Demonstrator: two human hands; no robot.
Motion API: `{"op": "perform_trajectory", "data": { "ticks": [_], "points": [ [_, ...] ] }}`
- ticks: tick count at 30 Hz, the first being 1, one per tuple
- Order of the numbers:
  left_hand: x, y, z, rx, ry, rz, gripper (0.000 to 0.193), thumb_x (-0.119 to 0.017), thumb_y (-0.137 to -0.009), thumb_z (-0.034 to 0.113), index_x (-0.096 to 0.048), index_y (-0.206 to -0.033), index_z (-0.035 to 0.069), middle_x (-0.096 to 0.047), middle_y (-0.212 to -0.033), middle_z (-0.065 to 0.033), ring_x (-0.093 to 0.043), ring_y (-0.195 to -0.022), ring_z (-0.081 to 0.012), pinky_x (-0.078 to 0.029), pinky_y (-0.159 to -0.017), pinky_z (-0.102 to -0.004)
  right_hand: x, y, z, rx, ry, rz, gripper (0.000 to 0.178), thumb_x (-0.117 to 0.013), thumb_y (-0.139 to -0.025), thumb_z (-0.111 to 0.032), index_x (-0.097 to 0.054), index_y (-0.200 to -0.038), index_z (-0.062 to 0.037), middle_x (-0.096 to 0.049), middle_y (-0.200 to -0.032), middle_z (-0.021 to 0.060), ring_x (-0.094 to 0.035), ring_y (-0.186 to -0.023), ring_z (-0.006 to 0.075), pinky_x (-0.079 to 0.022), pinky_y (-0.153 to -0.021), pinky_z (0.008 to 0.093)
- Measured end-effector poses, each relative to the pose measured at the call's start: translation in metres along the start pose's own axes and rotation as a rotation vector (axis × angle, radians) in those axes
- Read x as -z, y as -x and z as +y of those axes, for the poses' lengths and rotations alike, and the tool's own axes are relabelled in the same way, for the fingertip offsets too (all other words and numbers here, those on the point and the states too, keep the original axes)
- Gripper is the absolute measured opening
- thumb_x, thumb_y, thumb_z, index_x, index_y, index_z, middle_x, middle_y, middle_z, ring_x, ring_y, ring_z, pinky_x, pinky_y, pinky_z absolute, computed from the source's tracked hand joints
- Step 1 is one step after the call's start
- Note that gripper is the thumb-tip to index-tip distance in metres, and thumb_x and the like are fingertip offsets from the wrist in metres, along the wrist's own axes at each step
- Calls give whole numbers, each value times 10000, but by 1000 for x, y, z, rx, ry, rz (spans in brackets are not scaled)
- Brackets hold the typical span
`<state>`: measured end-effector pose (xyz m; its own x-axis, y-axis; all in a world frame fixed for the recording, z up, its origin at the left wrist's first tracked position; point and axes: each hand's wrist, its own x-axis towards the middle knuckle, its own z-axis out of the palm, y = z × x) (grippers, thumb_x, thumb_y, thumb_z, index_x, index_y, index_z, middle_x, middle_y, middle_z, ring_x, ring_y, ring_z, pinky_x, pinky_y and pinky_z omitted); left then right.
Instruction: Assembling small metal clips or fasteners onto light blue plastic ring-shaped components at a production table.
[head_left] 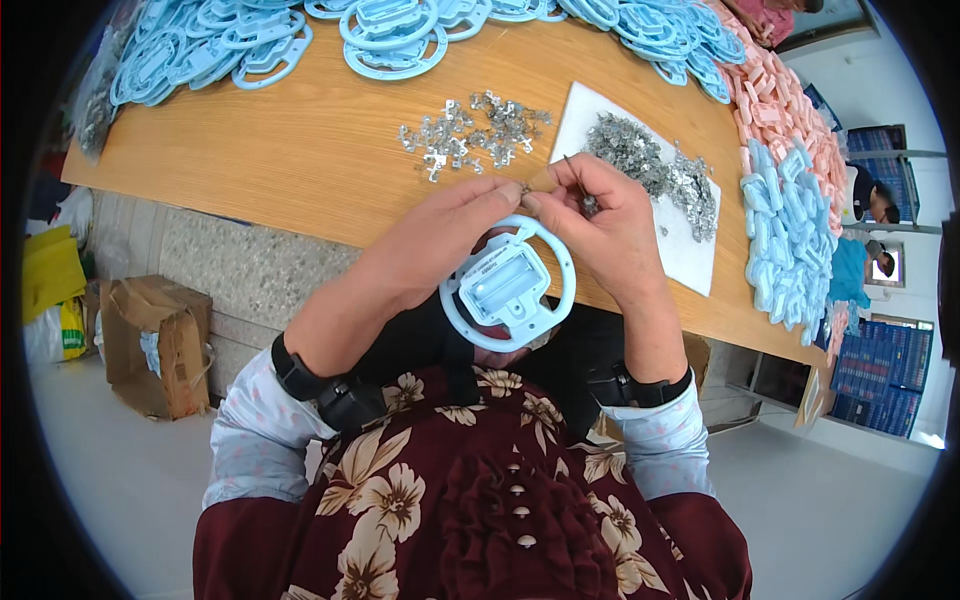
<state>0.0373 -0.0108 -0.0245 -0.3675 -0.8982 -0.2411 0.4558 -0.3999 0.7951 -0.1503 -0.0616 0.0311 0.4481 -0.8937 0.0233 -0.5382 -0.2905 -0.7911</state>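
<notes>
We see the left hand (455,230) and the right hand (610,220) meeting at the fingertips, near the table's front edge. Left thumb and index finger are close together; we can't tell what, if anything, they grip. Right thumb and index are bent inward, fingers curled around a small dark grey piece (590,205); its exact shape is too small to make out.

Directly below the hands we have a light blue, round, wheel-shaped plastic part (508,285) with a recessed rectangular centre, over the lap. Its top edge is right by the left fingers; any grip from behind is hidden.

On the light brown wood-grain table (300,170), just beyond the hands, we note a loose scatter of small silvery metal clips (510,125). To the right, a flat white board (690,265), set at an angle, carries a denser heap of small grey metal pieces (635,150).

Along the far side we mark piles of light blue plastic wheels (395,35). Right end: a heap of pink plastic pieces (790,110), with light blue elongated plastic pieces (785,230) nearer us.

Floor, left: an open brown cardboard box (155,345). Co-workers show at the right rim, one in a turquoise top (850,275).
</notes>
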Motion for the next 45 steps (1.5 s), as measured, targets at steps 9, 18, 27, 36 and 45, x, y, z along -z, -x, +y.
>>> {"op": "perform_trajectory", "data": {
  "ticks": [9,18,27,36,45],
  "points": [
    [-4,-6,13,16,28,27,257,-615,-1005,250,-624,-1116,19,-660,-927,0,-625,-790,-59,-526,-695,-232,6,13,11,45,-173,27,168,-749,-886,-74,-675,-1009,12,-627,-850,-36,-577,-798,42,-469,-710,213],
    [-17,-11,7,-187,-363,57,173,-578,-1029,217,-615,-1101,63,-629,-918,51,-587,-810,-11,-496,-703,-194,18,17,10,-218,-236,-54,290,-672,-895,-257,-658,-957,26,-662,-779,78,-582,-744,107,-481,-686,291],
    [-11,-28,-8,-257,-514,109,237,-505,-1052,173,-611,-1213,35,-664,-991,5,-615,-855,-46,-518,-751,-224,20,47,21,42,-99,132,139,-692,-882,-119,-652,-954,-8,-656,-832,104,-623,-736,198,-498,-704,334],
    [-19,-26,-8,-306,-558,153,246,-477,-1058,164,-606,-1195,6,-661,-975,-8,-599,-859,-48,-505,-754,-227,13,48,23,98,143,135,125,-698,-886,-137,-638,-955,-53,-631,-800,122,-644,-725,293,-501,-652,375],
    [-22,-26,-10,-300,-706,246,241,-499,-1039,157,-619,-1176,-1,-675,-946,-30,-612,-854,-73,-508,-755,-250,8,45,24,214,446,135,125,-684,-853,-142,-615,-933,-77,-622,-827,104,-639,-761,332,-505,-657,416]
  ]
}}
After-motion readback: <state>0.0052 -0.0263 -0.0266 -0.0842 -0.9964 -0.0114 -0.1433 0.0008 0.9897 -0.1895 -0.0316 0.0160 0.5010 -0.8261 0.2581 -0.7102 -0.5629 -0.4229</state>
